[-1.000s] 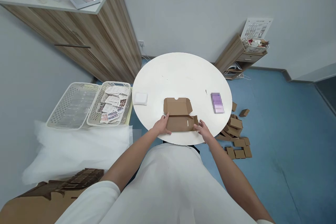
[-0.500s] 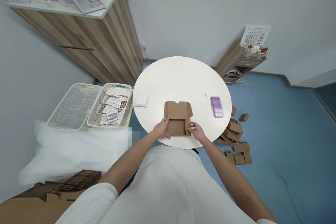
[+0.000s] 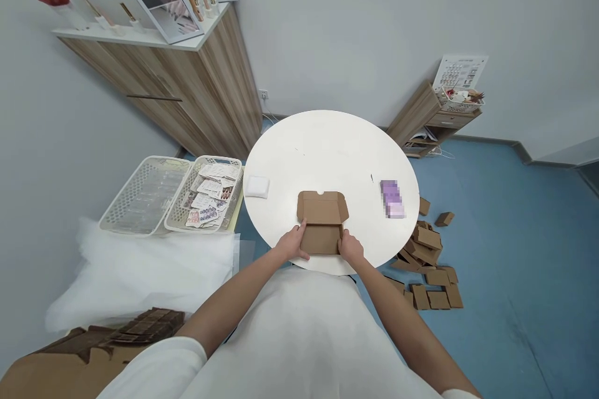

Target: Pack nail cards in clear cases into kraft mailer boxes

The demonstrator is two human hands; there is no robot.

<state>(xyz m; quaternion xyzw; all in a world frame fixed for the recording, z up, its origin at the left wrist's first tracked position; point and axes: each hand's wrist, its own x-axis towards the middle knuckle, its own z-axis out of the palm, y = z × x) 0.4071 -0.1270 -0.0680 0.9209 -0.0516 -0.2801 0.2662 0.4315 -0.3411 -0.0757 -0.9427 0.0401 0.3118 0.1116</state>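
A brown cardboard box [image 3: 321, 239] lies near the front edge of the round white table [image 3: 327, 137], its lid standing open away from me. My left hand [image 3: 292, 243] grips the box's left side, thumb along the wall. At the right side, my right hand [image 3: 350, 248] is closed on the box wall, fingers bent inward. A white folded packet [image 3: 257, 186] rests at the table's left, and a purple item [image 3: 392, 198], blurred into squares, sits at the right.
Left of the table are two white baskets [image 3: 171, 224], one with printed packets, and white plastic sheeting [image 3: 154, 268]. Small cardboard boxes [image 3: 428, 237] lie on the floor at right. A wooden cabinet [image 3: 224, 75] stands behind left, a small shelf [image 3: 414, 112] behind right.
The flap at the box's right side, earlier folded outward over the edge, now stands in line with the wall. My right hand has closed round that side. The camera view has shifted slightly.
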